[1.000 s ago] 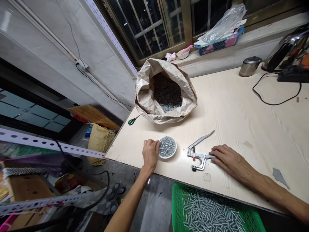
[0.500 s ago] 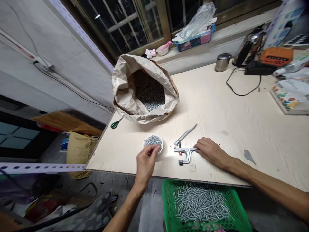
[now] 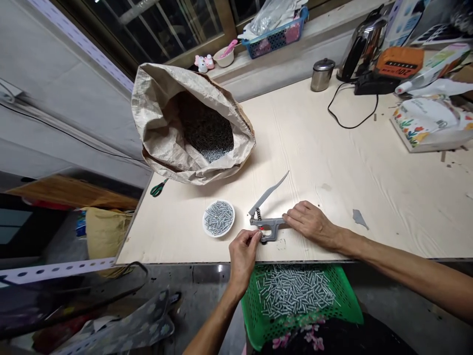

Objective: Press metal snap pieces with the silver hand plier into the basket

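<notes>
Grey snap-fastener pliers (image 3: 272, 228) lie on the table, their upper handle raised and a spring showing near the pivot. My right hand (image 3: 312, 224) has its fingers closed on the end of the lower handle. At the jaw, my left hand (image 3: 243, 252) pinches thumb and forefinger together beside the red tip. Whatever is between those fingers is too small and hidden to make out. To the left of the pliers stands a round white bowl (image 3: 204, 229) of small silvery metal pins (image 3: 219, 217).
A large paper sack (image 3: 158, 158) of small metal parts leans open behind the bowl. Green-handled scissors (image 3: 158, 189) lie by the left edge. Below the front edge is a green basket (image 3: 349, 308) of metal pieces. A metal canister (image 3: 322, 76) and kettle (image 3: 364, 47) stand at the back.
My left hand has moved right from the bowl to the jaw of the pliers. My right hand remains on the lower handle. The view has shifted to the right.
</notes>
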`<state>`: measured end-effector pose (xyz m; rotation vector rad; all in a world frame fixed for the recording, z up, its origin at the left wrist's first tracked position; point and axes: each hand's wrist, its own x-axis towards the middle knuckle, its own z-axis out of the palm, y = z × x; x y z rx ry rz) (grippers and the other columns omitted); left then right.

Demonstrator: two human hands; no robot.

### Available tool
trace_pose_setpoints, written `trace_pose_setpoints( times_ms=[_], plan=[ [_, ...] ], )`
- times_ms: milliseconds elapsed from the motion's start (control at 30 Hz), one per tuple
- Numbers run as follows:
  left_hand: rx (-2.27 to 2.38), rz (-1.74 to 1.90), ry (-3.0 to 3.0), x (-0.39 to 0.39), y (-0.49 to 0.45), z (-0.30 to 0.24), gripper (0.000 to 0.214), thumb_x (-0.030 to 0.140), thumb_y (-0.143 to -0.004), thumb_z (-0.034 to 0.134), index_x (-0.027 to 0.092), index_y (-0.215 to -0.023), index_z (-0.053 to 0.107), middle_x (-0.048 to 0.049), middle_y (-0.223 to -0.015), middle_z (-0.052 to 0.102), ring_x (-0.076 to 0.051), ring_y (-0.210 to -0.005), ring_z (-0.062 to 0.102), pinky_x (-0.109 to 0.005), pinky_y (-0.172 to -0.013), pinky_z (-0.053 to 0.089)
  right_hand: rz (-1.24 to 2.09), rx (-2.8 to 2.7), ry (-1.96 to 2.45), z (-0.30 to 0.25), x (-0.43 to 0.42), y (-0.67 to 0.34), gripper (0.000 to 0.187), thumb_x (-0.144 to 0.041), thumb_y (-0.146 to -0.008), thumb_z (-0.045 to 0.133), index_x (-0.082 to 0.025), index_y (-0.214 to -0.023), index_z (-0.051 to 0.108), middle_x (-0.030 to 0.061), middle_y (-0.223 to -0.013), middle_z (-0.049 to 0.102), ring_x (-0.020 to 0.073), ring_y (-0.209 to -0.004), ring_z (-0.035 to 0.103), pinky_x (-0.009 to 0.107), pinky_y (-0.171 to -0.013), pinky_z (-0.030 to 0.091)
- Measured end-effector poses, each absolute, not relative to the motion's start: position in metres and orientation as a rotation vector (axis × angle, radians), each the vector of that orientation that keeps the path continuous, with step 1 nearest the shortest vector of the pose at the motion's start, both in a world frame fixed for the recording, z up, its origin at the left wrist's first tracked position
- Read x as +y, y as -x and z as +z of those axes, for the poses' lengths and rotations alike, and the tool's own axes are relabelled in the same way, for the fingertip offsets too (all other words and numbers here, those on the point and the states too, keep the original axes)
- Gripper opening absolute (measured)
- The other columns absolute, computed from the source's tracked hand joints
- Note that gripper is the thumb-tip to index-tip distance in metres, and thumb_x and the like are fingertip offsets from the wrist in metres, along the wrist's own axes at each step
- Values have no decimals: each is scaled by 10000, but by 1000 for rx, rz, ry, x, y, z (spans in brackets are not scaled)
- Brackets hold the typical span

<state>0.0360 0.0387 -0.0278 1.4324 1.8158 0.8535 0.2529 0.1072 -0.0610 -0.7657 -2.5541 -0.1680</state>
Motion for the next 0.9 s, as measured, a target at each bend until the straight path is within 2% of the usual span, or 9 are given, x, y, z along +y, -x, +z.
trace_pose_setpoints(
  times_ms=[233,500,633,667,700,767,833,900],
  plan=[
    [1800,774,-1517,47,-35,-34,272,380,-808,556,166,-761,719,-52,-772,693,-176,-739,632,-272,-693,467,-113,-2551,832,-61,109,-254,310,-98,-971,309,-204,-876,585,25,-772,577,178,-731,425,324,-723,308],
    [1761,381,-1441,64,-24,-40,301,427,-696,608,145,-691,712,-45,-682,689,-180,-677,604,-248,-588,414,61,-2606,900,-75,111,-255,267,-150,-975,350,-186,-801,549,33,-797,565,177,-757,433,325,-715,306],
    [1740,262,-1432,63,-27,-32,310,423,-684,600,133,-649,702,-8,-577,623,-139,-573,536,-236,-552,352,247,-2650,961,-62,110,-259,147,-274,-941,489,-182,-878,584,47,-882,611,199,-843,489,348,-753,351],
    [1735,250,-1432,63,-27,-30,315,423,-685,598,129,-645,701,0,-553,600,-128,-549,510,-235,-541,335,288,-2656,953,-58,110,-261,174,-343,-911,547,-181,-960,589,69,-983,619,221,-923,499,371,-797,365],
    [1733,242,-1432,62,-28,-29,321,426,-685,595,125,-642,699,7,-531,574,-119,-529,483,-233,-530,318,311,-2659,938,-54,112,-263,317,-420,-866,603,-180,-1070,573,101,-1117,598,253,-1028,486,407,-853,367],
    [1729,234,-1434,60,-28,-29,341,442,-688,584,124,-635,695,24,-492,510,-106,-507,426,-229,-511,283,309,-2665,905,-49,117,-268,706,-553,-749,688,-166,-1292,457,176,-1371,439,327,-1238,366,498,-961,323],
    [1734,233,-1431,58,-28,-30,363,466,-686,572,128,-612,681,37,-470,435,-100,-500,371,-228,-499,252,285,-2690,890,-47,127,-270,962,-610,-655,736,-145,-1399,341,222,-1469,297,377,-1340,228,564,-1023,249],
    [1738,238,-1430,57,-28,-32,383,488,-681,565,129,-594,667,46,-467,371,-95,-501,328,-229,-494,230,287,-2741,867,-48,139,-270,1031,-629,-617,747,-137,-1416,320,231,-1466,302,395,-1363,182,588,-1048,206]
  ],
)
